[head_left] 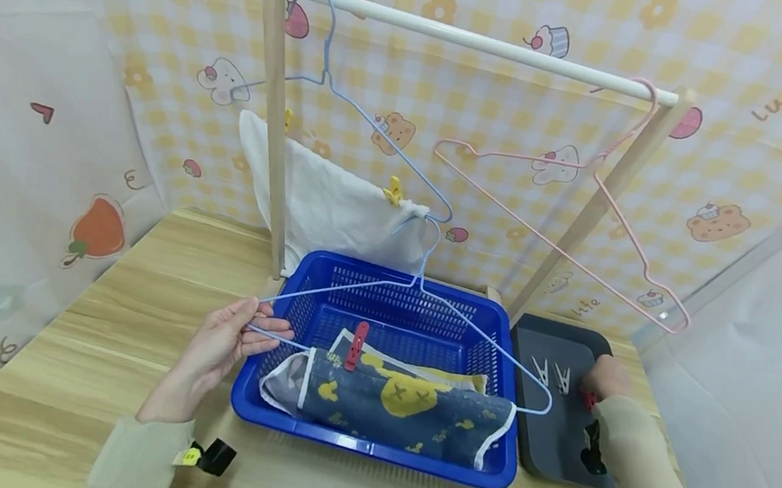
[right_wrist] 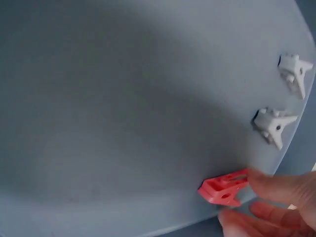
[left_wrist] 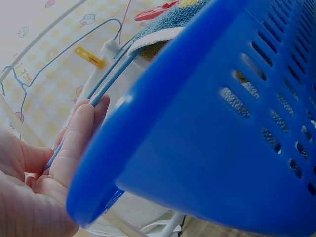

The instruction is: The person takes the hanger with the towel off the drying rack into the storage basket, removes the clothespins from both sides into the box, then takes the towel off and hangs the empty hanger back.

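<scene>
My left hand (head_left: pixel 219 345) pinches the left corner of a blue wire hanger (head_left: pixel 464 325) between thumb and fingers. Over the hanger's lower bar lies a dark blue towel (head_left: pixel 410 405) with yellow bear prints and white edging. One red clothespin (head_left: pixel 355 346) clips the towel near its left side. Beneath it stands a blue perforated basket (head_left: pixel 369 450). At the right, my right hand (head_left: pixel 609 378) reaches into a grey tray (head_left: pixel 545 443). In the right wrist view its thumb and fingers are at the handles of another red clothespin (right_wrist: pixel 223 188), pinching it.
Two white clothespins (head_left: pixel 563 379) lie in the tray. Behind the basket stands a rack with a white rail (head_left: pixel 470 38). From it hang a second blue hanger (head_left: pixel 381 133) and a pink hanger (head_left: pixel 509 209). A white cloth (head_left: pixel 337 214) hangs there with yellow clothespins (head_left: pixel 393 191).
</scene>
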{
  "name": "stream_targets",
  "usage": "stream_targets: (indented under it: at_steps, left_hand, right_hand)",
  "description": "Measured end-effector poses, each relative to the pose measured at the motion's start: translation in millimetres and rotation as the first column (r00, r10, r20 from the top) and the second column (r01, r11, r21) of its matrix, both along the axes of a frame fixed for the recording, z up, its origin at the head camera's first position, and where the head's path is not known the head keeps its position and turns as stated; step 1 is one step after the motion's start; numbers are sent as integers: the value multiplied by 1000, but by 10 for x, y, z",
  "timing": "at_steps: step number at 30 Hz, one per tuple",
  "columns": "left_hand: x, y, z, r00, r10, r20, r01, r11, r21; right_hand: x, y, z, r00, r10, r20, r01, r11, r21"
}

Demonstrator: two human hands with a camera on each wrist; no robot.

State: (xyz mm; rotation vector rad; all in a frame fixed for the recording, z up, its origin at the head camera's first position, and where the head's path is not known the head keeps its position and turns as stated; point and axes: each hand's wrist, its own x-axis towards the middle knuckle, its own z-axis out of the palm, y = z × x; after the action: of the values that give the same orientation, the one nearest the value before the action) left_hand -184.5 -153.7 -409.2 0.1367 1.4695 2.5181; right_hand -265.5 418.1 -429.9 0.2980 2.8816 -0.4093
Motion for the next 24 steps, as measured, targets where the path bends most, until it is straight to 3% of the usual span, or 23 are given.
stream_targets:
  at_steps: [6,11,15,20,24]
  left_hand:
    - [-10,5,-16,1000,-7,-17,7,1000,12]
    - [-10,-3,-12,1000,-16,-20,17,999,31]
    - [-9,-10,1,1000,-15,-15,15,999,33]
    - [3,-11,7,1000,-5,-4,5,1000,30]
    - [0,21,9,1000,18,24,-17,1000,-20]
  right_hand:
    - [97,-105,140,982,78,-174,-79,997,2]
    - [192,-297,285,943,31,-333,-88,984,-158]
    - [265,-407,363,931,-25,-363,-75,963,-260]
    - [308,-471,414,933,-40,-359,-75,951,-299]
    - [393,-574,497,914,-60,-401,-88,936,-342]
